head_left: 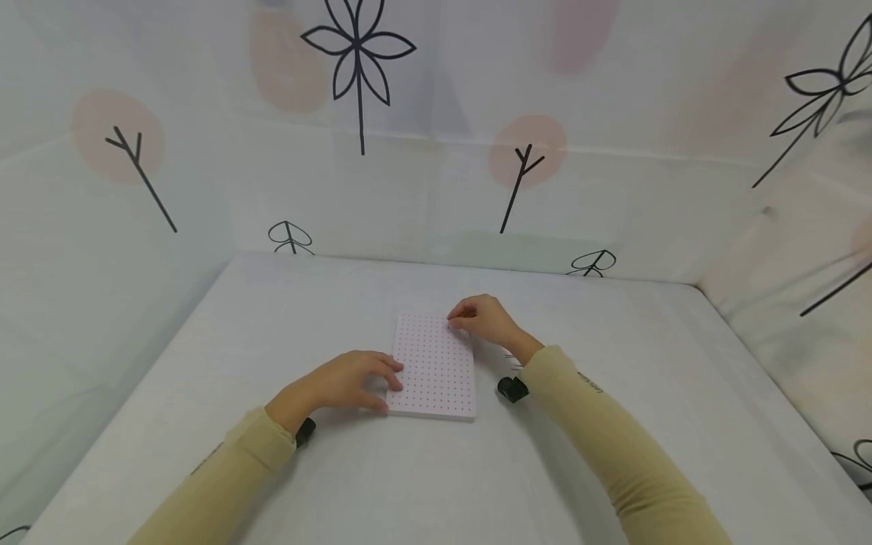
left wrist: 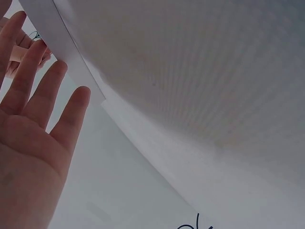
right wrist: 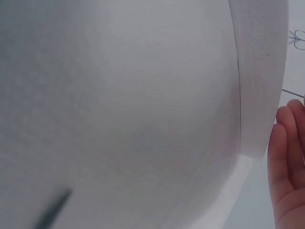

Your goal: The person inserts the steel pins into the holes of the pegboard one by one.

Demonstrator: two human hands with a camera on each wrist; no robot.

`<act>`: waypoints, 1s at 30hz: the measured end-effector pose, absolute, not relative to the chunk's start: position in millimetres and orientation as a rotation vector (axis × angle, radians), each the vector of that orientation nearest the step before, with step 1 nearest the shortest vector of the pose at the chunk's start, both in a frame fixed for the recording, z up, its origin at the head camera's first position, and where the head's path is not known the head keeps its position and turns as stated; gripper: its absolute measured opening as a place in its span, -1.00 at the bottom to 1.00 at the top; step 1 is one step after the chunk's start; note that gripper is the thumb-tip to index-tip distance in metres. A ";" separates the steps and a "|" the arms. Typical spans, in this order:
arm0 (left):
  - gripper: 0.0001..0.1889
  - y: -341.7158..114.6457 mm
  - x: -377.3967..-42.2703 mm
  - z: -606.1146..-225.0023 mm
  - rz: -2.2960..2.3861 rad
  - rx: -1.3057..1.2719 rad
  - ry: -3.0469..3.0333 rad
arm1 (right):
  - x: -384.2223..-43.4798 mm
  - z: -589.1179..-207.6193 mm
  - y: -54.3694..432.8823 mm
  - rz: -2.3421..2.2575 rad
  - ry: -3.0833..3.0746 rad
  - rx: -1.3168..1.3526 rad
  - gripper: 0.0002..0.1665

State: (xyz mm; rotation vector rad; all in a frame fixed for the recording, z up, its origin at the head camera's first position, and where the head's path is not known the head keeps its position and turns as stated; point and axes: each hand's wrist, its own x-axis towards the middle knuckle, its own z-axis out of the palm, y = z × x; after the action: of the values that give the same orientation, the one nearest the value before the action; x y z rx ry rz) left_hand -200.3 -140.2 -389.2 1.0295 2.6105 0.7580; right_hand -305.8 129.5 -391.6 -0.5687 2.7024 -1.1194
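A white board dotted with a grid of small dark holes or dots lies flat on the table; its thick side edge shows in the right wrist view. My left hand rests at the board's left edge, fingers spread and loosely bent, the tips touching it. At the far right corner my right hand pinches a thin dark pin-like stick between thumb and fingertips. Its exact kind is too small to tell. Whether its tip touches the board is unclear in the head view.
Several thin dark sticks lie on the white table right of the board, partly behind the right forearm. A black wrist camera sits under the right sleeve, another under the left. Patterned white cloth walls the table.
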 end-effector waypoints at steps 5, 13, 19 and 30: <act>-0.71 -139.2 -200.1 -388.5 0.758 1.039 2.610 | -306.2 -391.6 128.5 -1.104 2.698 -0.526 -0.91; -0.71 -138.2 -200.1 -388.1 0.765 1.026 2.605 | -305.7 -389.1 129.8 -1.082 2.710 -0.516 -0.88; -0.71 -137.9 -199.8 -387.6 0.779 1.014 2.602 | -304.7 -387.3 133.6 -1.061 2.713 -0.589 -0.83; -0.71 -139.2 -198.7 -388.9 0.780 1.014 2.609 | -301.9 -386.5 146.7 -1.042 2.723 -0.567 -0.78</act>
State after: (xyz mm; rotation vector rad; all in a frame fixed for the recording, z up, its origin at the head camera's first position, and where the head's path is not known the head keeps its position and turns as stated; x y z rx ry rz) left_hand -198.7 -139.2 -388.9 1.0136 2.6093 0.7796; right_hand -301.9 146.7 -386.5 -0.5671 2.7229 -1.0416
